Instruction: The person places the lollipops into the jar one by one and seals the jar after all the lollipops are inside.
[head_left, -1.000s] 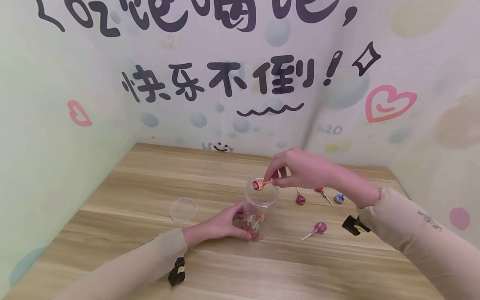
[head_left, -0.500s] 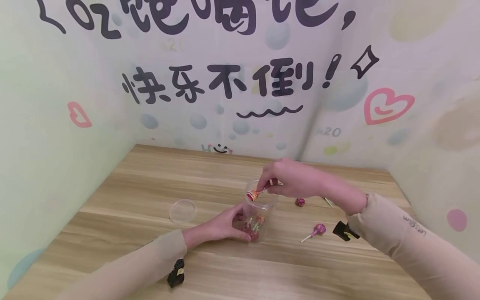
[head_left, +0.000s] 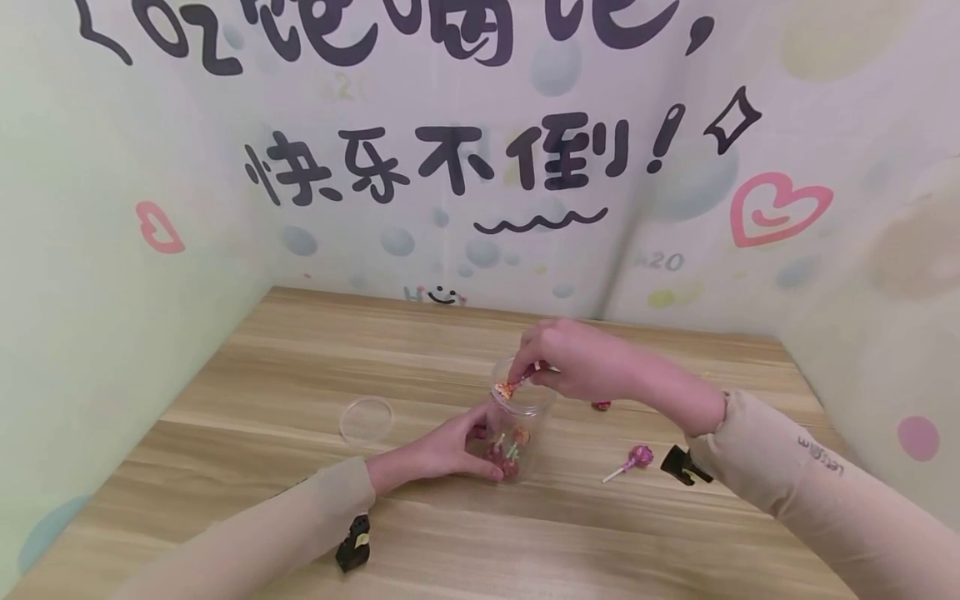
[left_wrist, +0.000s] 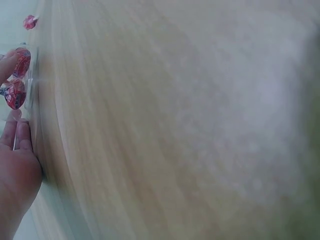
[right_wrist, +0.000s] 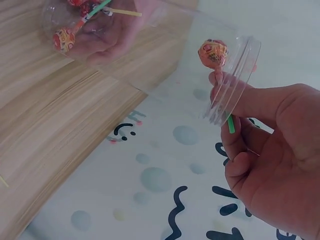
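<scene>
A clear plastic jar point(head_left: 525, 421) stands upright on the wooden table with several lollipops point(head_left: 510, 460) at its bottom. My left hand point(head_left: 442, 447) grips the jar low on its left side. At the jar's mouth, my right hand point(head_left: 577, 358) pinches an orange-wrapped lollipop point(head_left: 504, 390) by its stick. In the right wrist view that lollipop's head point(right_wrist: 213, 54) is inside the rim, and its green stick point(right_wrist: 231, 124) shows at the fingers of my right hand point(right_wrist: 275, 145). Red lollipops point(left_wrist: 15, 94) show through the jar by my left hand point(left_wrist: 19, 170) in the left wrist view.
A clear round lid point(head_left: 366, 419) lies on the table point(head_left: 300, 358) left of the jar. A purple-pink lollipop point(head_left: 639, 457) lies to the right, and a red one point(head_left: 602, 406) is partly hidden under my right forearm. A printed wall point(head_left: 420, 250) stands behind the table.
My right hand has moved left and slightly down, bringing the orange lollipop from above the jar's mouth to inside its rim. My left hand has stayed on the jar.
</scene>
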